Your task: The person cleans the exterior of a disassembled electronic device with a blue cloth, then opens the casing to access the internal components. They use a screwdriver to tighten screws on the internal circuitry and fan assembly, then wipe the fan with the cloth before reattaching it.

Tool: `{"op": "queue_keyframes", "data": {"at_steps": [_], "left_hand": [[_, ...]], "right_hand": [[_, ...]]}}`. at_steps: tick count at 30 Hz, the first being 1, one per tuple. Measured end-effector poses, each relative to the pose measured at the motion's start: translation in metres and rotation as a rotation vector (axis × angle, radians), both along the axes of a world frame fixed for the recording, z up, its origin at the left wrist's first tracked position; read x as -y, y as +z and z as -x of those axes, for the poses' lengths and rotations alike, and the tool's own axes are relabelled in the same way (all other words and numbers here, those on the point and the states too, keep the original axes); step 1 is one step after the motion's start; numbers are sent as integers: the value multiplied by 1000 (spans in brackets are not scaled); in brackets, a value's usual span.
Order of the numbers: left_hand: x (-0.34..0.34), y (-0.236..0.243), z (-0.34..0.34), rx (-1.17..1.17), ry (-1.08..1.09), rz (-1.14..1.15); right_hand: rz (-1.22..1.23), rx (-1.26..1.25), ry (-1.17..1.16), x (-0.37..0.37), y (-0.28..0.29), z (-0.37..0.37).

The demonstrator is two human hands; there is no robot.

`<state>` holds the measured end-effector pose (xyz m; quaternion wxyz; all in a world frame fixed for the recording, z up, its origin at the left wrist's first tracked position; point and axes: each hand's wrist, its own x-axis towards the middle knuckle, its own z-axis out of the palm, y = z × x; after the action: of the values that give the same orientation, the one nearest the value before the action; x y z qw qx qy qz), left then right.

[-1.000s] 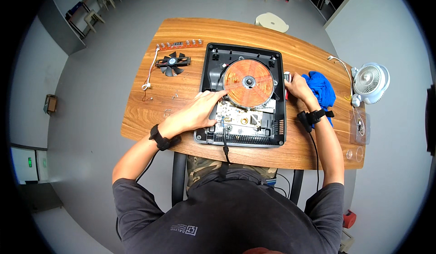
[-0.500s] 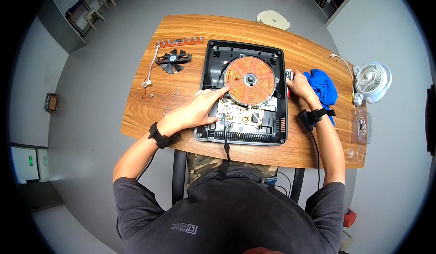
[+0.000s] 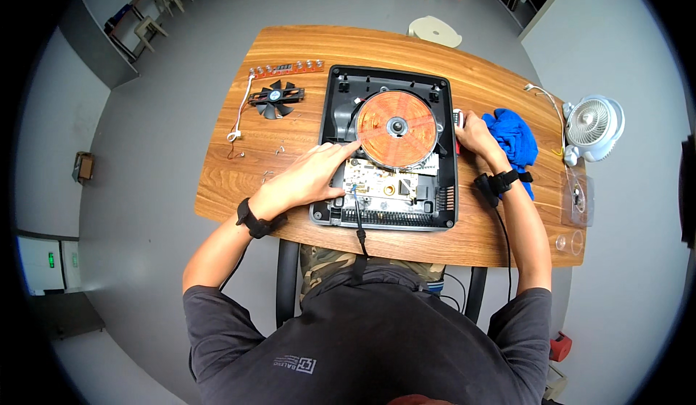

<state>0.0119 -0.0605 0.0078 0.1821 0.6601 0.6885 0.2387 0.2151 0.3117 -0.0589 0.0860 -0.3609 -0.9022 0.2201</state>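
An opened induction cooker [image 3: 426, 219] lies on the wooden table in front of me, its black housing holding a round copper coil [image 3: 397, 149] and a circuit board [image 3: 370, 179]. My left hand [image 3: 313, 177] rests over the housing's left side with fingers stretched out. Its index fingertip meets the coil's left edge, and the thumb is by the board. Just right of the housing, my right hand [image 3: 476, 132] is closed around a small red-and-white object [image 3: 458, 119]; its kind is mostly hidden by the fingers. A black cable [image 3: 360, 232] runs from the board over the table's near edge.
Left of the housing lie a black fan [image 3: 275, 97], an orange-red button board [image 3: 286, 69] with white wire, and several screws [image 3: 281, 150]. To the right are a blue cloth [image 3: 513, 138], a white desk fan [image 3: 593, 131] and a clear plastic tray [image 3: 578, 201].
Little differs: the view has shifted slightly. Both hands keep nearly the same places, the left at the coil's edge and the right beside the housing.
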Motion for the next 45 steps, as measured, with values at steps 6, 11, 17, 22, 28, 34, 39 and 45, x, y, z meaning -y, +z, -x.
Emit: {"op": "queue_keyframes", "data": {"at_steps": [6, 11, 17, 22, 28, 34, 39, 45], "left_hand": [[7, 6, 2, 9, -37, -37], [15, 15, 20, 152, -60, -118], [46, 4, 85, 100, 401, -119], [63, -37, 113, -44, 476, 5], [52, -24, 108, -112, 419, -30], [48, -32, 114, -138, 361, -4], [48, -34, 108, -155, 384, 3], [48, -31, 101, -212, 384, -28]], "right_hand": [[110, 87, 18, 0, 25, 4], [10, -90, -113, -14, 37, -4], [-34, -218, -56, -22, 91, 1], [-54, -295, -139, -34, 119, 8], [-48, -445, -48, 0, 148, 36], [189, -595, 150, 70, 164, 74], [375, -596, 335, 125, 165, 91], [416, -567, 450, 148, 147, 104]]}}
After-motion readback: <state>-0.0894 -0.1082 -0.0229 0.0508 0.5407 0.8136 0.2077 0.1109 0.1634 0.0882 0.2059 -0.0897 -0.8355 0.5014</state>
